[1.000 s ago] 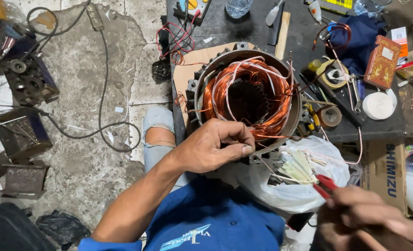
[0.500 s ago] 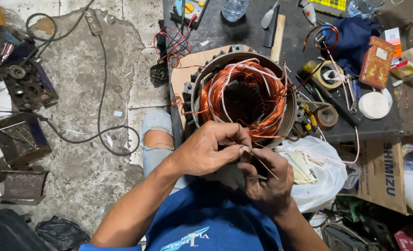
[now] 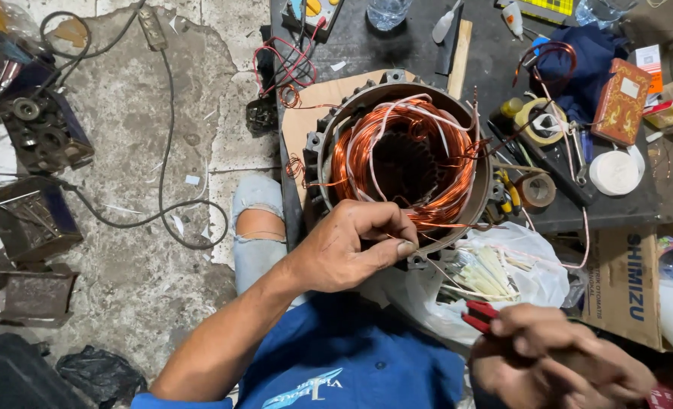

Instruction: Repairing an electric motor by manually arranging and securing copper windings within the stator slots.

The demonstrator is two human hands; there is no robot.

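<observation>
A: What is the left hand doing at the stator?

B: Its grip is pinched shut on thin wire at the near rim, thumb against fingertips. The stator lies on cardboard at the front edge of the counter, bore facing up, so the copper coils are open to reach from above.

A: And the right hand?

B: Low in the view, well apart from the stator, clenched around a red-handled tool; only the handle ends show, so I can't say what kind of tool. It seems held aside, ready, while the left hand steadies the wire.

A: What's that white bag?

B: A plastic bag just beside the stator, between it and the right hand, with pale strips in it. My guess is that it sits there to keep the strips within easy reach.

A: Anything else nearby?

B: Tape rolls, a blue cloth and a red box lie farther back on the counter. The person's knee shows through torn jeans just left of the stator, so the body is close against the counter's edge. On the floor to the left run a cable and some dark metal parts.
</observation>
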